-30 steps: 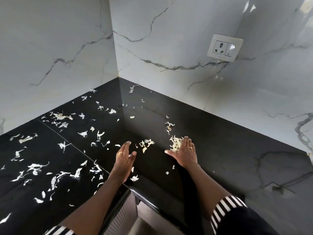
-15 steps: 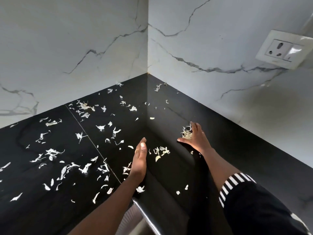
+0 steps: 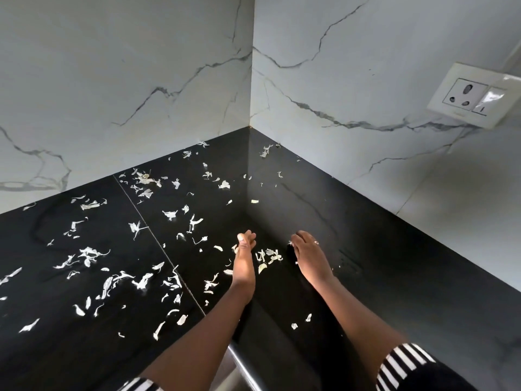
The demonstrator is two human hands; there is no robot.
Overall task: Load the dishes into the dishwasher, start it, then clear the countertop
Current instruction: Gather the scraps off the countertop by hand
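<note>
A glossy black countertop (image 3: pixel 380 249) fills an inside corner and is strewn with several white peel scraps (image 3: pixel 90 253), thickest on the left half. My left hand (image 3: pixel 244 263) stands on edge on the counter, fingers together and slightly curled. My right hand (image 3: pixel 308 256) lies palm down a short way to its right, fingers together and cupped over scraps. Between the two hands sits a small cluster of scraps (image 3: pixel 267 256). Neither hand holds anything that I can see.
White marble-look walls meet at the corner (image 3: pixel 251 125). A white wall socket with a switch (image 3: pixel 472 94) is mounted on the right wall. The counter's rounded front edge (image 3: pixel 242 365) runs below my forearms. More scraps lie near the far corner (image 3: pixel 265 150).
My right hand has swept toward me and leftward, dragging scraps closer to the left hand. The left hand has stayed on edge, and the gap between the hands has narrowed.
</note>
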